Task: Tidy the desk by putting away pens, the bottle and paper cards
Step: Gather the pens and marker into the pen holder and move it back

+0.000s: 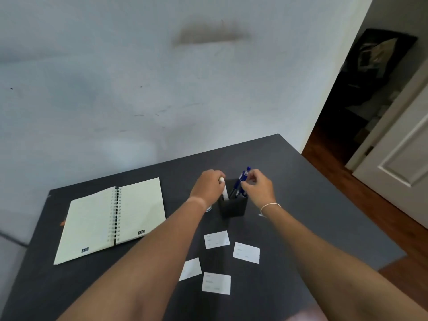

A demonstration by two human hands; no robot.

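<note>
Four white cards (216, 283) flat | hands: white pen (225, 191), blue pens (242, 180)

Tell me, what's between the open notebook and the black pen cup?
In the head view, the person's left forearm crosses between the open spiral notebook and the square black pen cup. Beneath it shows only bare dark desk.

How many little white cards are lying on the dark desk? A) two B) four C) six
B, because four paper cards lie loose on the desk near the person: one, one, one and one, all in front of the black pen holder.
</note>
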